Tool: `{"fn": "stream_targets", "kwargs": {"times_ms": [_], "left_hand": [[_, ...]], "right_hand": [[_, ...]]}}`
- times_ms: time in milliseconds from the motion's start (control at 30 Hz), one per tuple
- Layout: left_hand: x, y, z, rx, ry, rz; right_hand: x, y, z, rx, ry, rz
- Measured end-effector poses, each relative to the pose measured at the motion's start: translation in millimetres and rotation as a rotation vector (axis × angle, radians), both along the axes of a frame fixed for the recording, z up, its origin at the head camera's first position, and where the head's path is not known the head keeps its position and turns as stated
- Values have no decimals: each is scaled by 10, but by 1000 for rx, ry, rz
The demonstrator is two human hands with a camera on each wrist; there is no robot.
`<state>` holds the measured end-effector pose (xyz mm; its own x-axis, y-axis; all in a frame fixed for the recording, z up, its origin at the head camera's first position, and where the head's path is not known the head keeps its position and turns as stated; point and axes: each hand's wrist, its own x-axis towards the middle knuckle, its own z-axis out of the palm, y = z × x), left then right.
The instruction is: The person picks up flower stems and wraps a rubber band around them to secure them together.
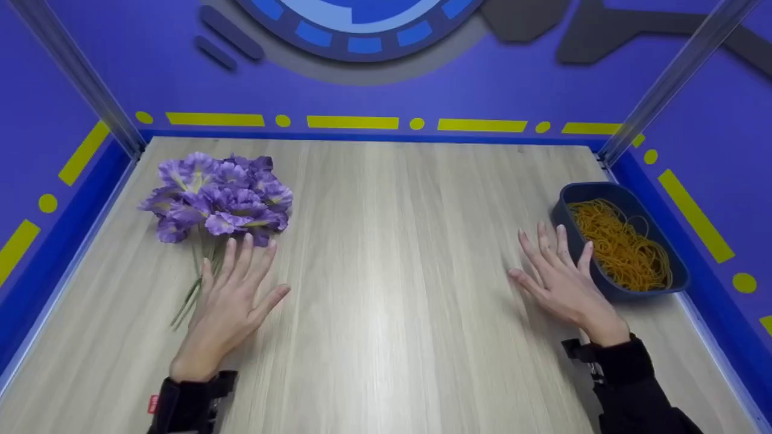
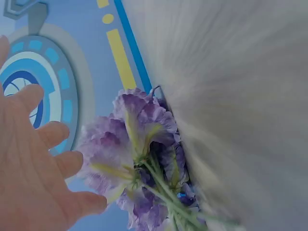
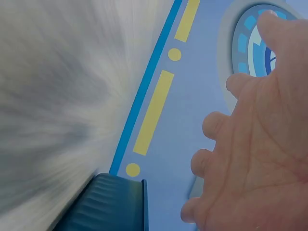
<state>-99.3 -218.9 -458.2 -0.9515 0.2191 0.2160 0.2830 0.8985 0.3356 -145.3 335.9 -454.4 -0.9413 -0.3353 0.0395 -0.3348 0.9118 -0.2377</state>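
A bunch of purple artificial irises (image 1: 223,196) lies on the left of the table, blossoms toward the back and green stems (image 1: 192,295) toward the front. Over the stems hovers my left hand (image 1: 232,301), fingers spread and holding nothing. In the left wrist view the flowers (image 2: 139,149) appear beyond the fingertips, apart from them. My right hand (image 1: 564,286), also spread and holding nothing, is beside a dark blue tub (image 1: 603,188) of tan rubber bands (image 1: 621,247). Its little finger overlaps the tub's near left rim in the head view; the right wrist view shows the tub (image 3: 110,202) apart from the hand.
The wood-grain table (image 1: 392,271) spans the space between both hands. Blue panels with yellow marks (image 1: 356,123) enclose its back and sides. Metal posts (image 1: 669,84) rise at the back corners. A small red tag (image 1: 153,404) shows near the left cuff.
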Motion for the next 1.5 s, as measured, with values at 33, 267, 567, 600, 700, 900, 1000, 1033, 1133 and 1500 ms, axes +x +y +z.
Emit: {"fn": "stream_targets", "kwargs": {"times_ms": [33, 267, 567, 600, 700, 900, 1000, 1033, 1133, 1500], "left_hand": [[18, -40, 29, 12, -1, 2], [47, -433, 310, 169, 41, 138], [-456, -905, 595, 317, -612, 279], [-510, -928, 602, 334, -661, 281], [-646, -940, 589, 371, -732, 286], [-881, -875, 463, 317, -752, 325], [-962, -854, 387, 291, -739, 351], [-984, -848, 363, 293, -729, 357], [-1048, -829, 296, 353, -708, 382], [-1280, -743, 143, 985, -815, 455]], "right_hand": [[9, 8, 5, 0, -6, 0], [67, 116, 76, 4, -15, -15], [51, 131, 118, -20, -9, 6], [46, 126, 117, -23, -13, 8], [14, 101, 106, -22, -31, 17], [-95, 29, 62, -22, -92, 26], [-158, -9, 37, -31, -125, 25], [-177, -23, 32, -34, -132, 26], [-228, -67, 12, -33, -146, 29], [-270, -241, -2, -67, -171, 69]]}}
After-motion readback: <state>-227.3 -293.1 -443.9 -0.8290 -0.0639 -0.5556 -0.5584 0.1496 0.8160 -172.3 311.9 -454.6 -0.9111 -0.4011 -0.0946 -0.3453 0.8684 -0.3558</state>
